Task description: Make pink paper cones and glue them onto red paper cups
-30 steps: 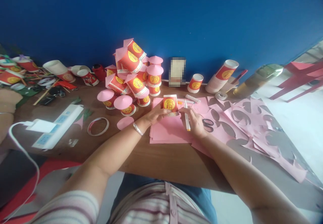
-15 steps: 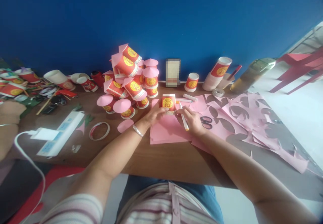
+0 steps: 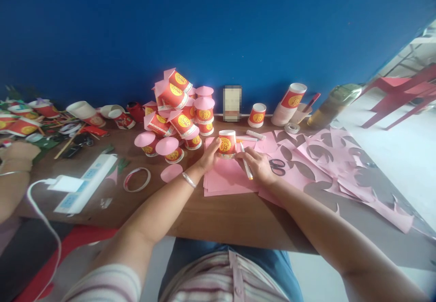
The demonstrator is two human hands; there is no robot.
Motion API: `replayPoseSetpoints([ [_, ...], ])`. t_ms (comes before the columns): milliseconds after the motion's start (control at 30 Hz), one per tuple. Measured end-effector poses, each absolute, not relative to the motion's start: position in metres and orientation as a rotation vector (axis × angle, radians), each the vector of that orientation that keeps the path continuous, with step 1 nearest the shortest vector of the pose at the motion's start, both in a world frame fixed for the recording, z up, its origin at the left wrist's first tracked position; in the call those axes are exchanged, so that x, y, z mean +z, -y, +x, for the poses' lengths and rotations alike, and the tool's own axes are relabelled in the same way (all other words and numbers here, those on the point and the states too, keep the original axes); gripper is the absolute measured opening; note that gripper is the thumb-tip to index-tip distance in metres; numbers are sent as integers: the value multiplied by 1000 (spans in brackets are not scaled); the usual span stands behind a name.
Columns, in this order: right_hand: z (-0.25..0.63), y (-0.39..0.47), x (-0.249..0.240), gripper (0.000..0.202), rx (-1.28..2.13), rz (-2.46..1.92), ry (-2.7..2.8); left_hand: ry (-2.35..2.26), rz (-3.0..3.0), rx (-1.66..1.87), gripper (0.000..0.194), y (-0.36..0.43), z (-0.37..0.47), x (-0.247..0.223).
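A red paper cup (image 3: 227, 143) with a gold emblem stands on a stack of pink paper (image 3: 231, 181). My left hand (image 3: 210, 156) is closed round the cup's left side. In my right hand (image 3: 257, 163) is a white marker pen (image 3: 245, 159) with an orange end, and the fingertips of that hand are at the cup's lower right. Behind the hand lie another marker (image 3: 247, 139) and a glue stick (image 3: 256, 135). Dark-handled scissors (image 3: 277, 166) rest just right of my right hand.
Red cups with pink paper cones (image 3: 166, 146) are piled left of centre. Tape rolls (image 3: 136, 180), a power strip (image 3: 86, 184) and another person's hand (image 3: 20, 154) are further left. Cut pink scraps (image 3: 330, 161) cover the right side; a bottle (image 3: 334, 104) stands behind.
The cup has gone from tilted to upright, lowered slightly, and my left thumb has moved up its side. The right hand still holds the marker. The whole view has shifted a little.
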State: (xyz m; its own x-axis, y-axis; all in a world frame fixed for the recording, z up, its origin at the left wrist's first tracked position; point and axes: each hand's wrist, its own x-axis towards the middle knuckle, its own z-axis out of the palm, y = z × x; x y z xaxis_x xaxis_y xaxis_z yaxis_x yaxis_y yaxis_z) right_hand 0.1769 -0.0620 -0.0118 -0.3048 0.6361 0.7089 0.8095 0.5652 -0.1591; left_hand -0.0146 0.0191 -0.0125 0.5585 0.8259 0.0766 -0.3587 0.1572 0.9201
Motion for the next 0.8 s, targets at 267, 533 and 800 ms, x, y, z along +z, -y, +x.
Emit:
replayPoseSetpoints([
  [267, 180, 58, -18, 19, -243, -1140, 2024, -493, 1177, 915, 41, -10, -14, 3],
  [533, 189, 47, -24, 22, -36, -1288, 1823, -359, 1054, 829, 45, -18, -16, -4],
  [800, 191, 44, -30, 22, -16, -1293, 1875, -294, 997, 789, 46, -21, -18, -10],
])
